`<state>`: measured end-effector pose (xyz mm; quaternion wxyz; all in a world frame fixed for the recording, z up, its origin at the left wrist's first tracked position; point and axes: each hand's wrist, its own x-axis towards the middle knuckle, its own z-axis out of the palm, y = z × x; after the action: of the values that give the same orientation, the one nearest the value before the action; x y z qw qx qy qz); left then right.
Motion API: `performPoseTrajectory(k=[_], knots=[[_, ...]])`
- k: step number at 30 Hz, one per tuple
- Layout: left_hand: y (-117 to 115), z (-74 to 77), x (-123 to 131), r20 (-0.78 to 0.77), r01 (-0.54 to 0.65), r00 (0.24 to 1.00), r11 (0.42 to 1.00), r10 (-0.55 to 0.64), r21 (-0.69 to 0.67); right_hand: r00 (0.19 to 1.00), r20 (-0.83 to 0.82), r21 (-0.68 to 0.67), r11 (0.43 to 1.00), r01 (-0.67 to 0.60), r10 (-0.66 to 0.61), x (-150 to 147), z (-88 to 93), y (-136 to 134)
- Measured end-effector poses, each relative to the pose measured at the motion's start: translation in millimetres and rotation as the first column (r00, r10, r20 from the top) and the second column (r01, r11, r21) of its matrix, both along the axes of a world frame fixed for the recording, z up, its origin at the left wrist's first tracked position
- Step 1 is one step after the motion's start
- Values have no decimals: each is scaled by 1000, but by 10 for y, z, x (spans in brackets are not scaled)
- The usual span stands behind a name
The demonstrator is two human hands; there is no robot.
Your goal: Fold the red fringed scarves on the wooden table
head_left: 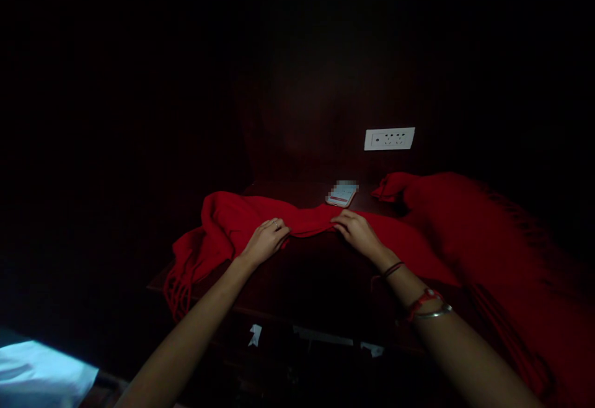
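1. Scarf, red w/ long strings at its end, goes side to side across the desk. Its left end is by the desk's left front corner, and the fringe droops over the front edge there. On the right it makes a big red heap near the desk's right side; too dark to be sure it's all one pc.
2. Feel: prob. light and soft, b/c it folds and sags so easily. Prob. not slippery, and it won't break. Strings could tangle, tho.
3. Best grip: pinch the long edge facing the desk's front, w/ thumb + fingertips, hands a bit apart. Strings prob. aren't a good place to pull.
4. Left hand: fingers bent in, nearly closed, grasping that edge left of the desk's middle. Has a ring on. Can't tell where the thumb is, exactly.
5. Right hand: thumb + fingers pinch the same edge, only a little gap btwn them. So it's grasping the scarf too.
6. Phone lies just behind the scarf, toward the desk's back edge, near the right hand.
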<state>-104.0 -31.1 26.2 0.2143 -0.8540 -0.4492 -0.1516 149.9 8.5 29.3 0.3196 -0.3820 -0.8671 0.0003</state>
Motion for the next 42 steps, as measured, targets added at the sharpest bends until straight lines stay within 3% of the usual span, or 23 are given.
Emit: performPoseTrajectory(k=[6,10,13,16,18,21,23,26,27,29,31,33,37,39,42], knots=[[-83,-14,-208,-80,103,991,990,-111,-100,977,125,-18,985,-170,170,-19,-7,-41],[-174,-52,-241,-20,147,988,971,-154,-190,922,262,-73,958,-276,285,-103,-54,-87],[-199,-58,-242,66,165,986,952,-152,-258,897,270,-131,937,-325,349,-128,-56,-155],[-192,31,-300,137,185,980,903,-142,-388,877,217,-185,901,-394,428,-125,10,-231],[-180,168,-329,124,188,982,839,-145,-510,873,159,-210,880,-426,461,-119,93,-258],[-139,409,-205,53,136,990,794,-130,-592,948,8,-156,937,-314,319,-91,207,-230],[-76,479,24,55,93,996,860,-75,-502,989,-50,-134,981,-142,137,-45,213,-174],[85,331,411,140,16,990,948,30,-316,988,137,-281,954,106,-69,39,83,-98],[150,232,492,139,-34,987,947,82,-319,964,248,-350,919,181,-95,60,24,-87],[281,24,518,64,-124,984,889,169,-441,902,422,-451,841,297,-92,81,-74,-90],[388,-133,365,6,-179,977,838,212,-516,878,475,-504,797,332,-65,65,-115,-122],[453,-209,111,-13,-201,974,836,227,-510,884,466,-534,784,316,-39,19,-109,-167],[465,-174,-266,-39,-205,976,831,216,-517,867,498,-501,808,310,-24,-87,-90,-236],[446,-96,-261,-55,-222,972,811,230,-541,865,501,-473,826,307,-35,-105,-101,-251],[428,42,-15,-123,-293,954,761,274,-578,869,494,-476,833,281,-11,-75,-92,-251]])
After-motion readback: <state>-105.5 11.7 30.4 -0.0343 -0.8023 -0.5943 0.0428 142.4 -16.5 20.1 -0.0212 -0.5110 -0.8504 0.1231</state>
